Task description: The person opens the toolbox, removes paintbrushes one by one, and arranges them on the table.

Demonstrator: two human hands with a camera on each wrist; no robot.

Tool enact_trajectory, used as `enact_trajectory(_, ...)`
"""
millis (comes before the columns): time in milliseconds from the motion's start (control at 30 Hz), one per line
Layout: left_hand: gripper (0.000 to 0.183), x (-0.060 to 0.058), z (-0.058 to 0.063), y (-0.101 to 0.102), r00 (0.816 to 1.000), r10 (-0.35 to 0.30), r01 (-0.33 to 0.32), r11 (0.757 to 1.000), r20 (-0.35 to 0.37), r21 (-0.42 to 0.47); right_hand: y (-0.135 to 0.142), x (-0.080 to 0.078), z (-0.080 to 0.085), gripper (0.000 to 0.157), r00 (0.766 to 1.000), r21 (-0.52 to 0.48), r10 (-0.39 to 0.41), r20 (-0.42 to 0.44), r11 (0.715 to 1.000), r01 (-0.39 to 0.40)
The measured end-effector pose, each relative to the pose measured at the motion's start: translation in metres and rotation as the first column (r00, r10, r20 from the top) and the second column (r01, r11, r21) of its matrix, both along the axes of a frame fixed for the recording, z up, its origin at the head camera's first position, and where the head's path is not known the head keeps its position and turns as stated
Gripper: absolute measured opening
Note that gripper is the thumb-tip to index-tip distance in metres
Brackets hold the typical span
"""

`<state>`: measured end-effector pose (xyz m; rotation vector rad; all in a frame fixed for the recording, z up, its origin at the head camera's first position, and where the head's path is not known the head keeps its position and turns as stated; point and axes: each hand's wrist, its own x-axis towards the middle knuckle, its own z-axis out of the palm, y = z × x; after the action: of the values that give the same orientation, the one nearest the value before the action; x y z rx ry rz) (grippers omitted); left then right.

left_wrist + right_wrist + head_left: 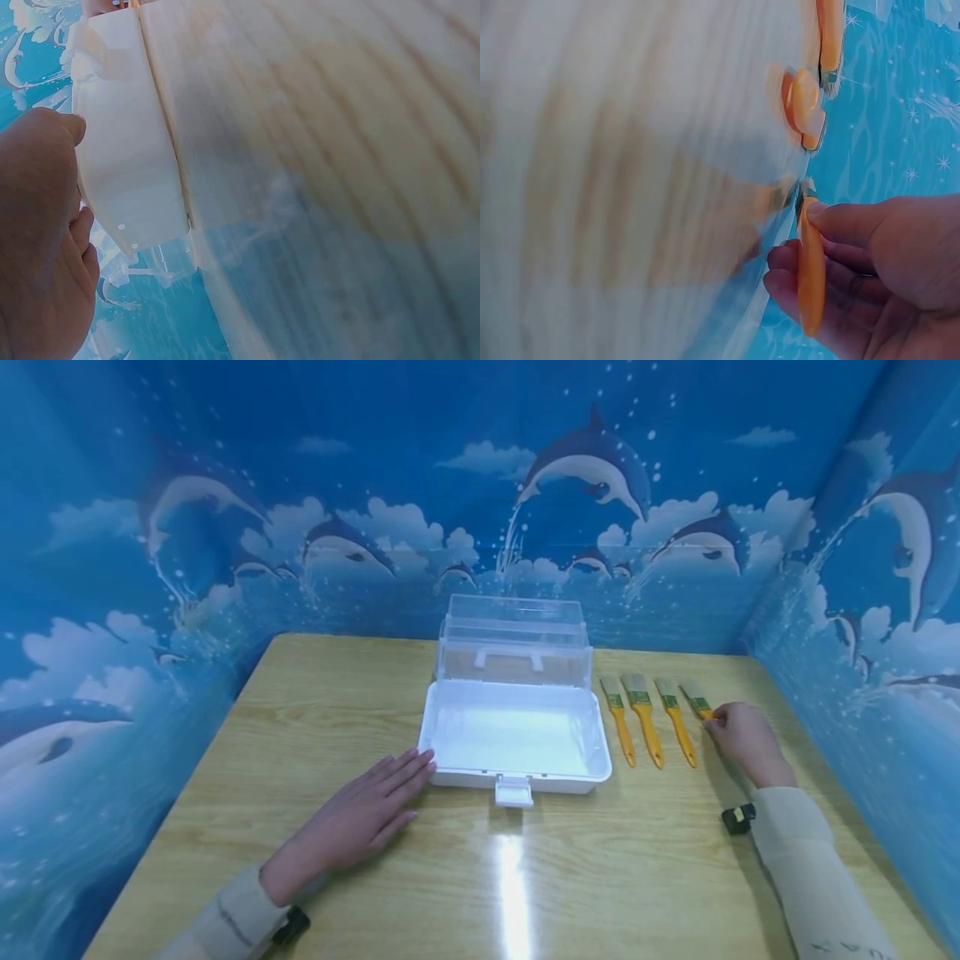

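Note:
A white plastic box (517, 727) with its clear lid (513, 643) raised stands at the middle of the table, its white latch (513, 791) hanging at the front. My left hand (367, 810) lies with straight fingers against the box's front left corner. On the far right, my right hand (746, 743) pinches the orange handle of a paintbrush (811, 270) between thumb and fingers. The brush's pale bristles point away from me in the head view. Three more paintbrushes (646, 727) with orange handles and green bands lie in a row between the box and that hand.
The wooden table (330, 693) is bounded at the back and sides by blue curtains (390, 460) printed with dolphins. A bright light reflection shows on the tabletop in front of the box. Dark wrist cameras (738, 818) sit on both wrists.

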<state>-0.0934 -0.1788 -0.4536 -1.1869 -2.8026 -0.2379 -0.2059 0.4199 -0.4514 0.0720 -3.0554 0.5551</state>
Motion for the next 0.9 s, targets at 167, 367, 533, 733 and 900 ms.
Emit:
enact_trajectory(167, 0.064, -0.001, 0.0, 0.0, 1.0, 0.005, -0.005, 1.0, 0.008, -0.005, -0.001, -0.003, 0.0, 0.029, 1.0, -0.002, 0.001, 0.017, 1.0, -0.001)
enact_trajectory(367, 0.064, -0.001, -0.002, 0.0, 1.0, 0.01, -0.01, 1.0, 0.005, -0.002, -0.005, -0.007, 0.002, 0.03, 0.999, 0.002, -0.015, 0.041, 1.0, 0.015)
enact_trajectory(533, 0.064, 0.0, -0.004, 0.0, 1.0, 0.009, -0.009, 1.0, -0.002, -0.003, -0.008, -0.008, 0.003, 0.03, 0.998, 0.017, -0.034, 0.054, 0.999, 0.033)
enact_trajectory(733, 0.064, 0.0, -0.003, -0.001, 1.0, 0.007, -0.007, 1.0, 0.004, -0.004, -0.012, -0.01, 0.005, 0.031, 0.995, 0.03, -0.056, 0.087, 0.998, 0.053)
enact_trajectory(900, 0.064, 0.0, -0.002, -0.001, 1.0, 0.01, -0.01, 1.0, 0.014, -0.006, -0.014, -0.011, 0.006, 0.033, 0.99, 0.056, -0.072, 0.119, 0.996, 0.065)
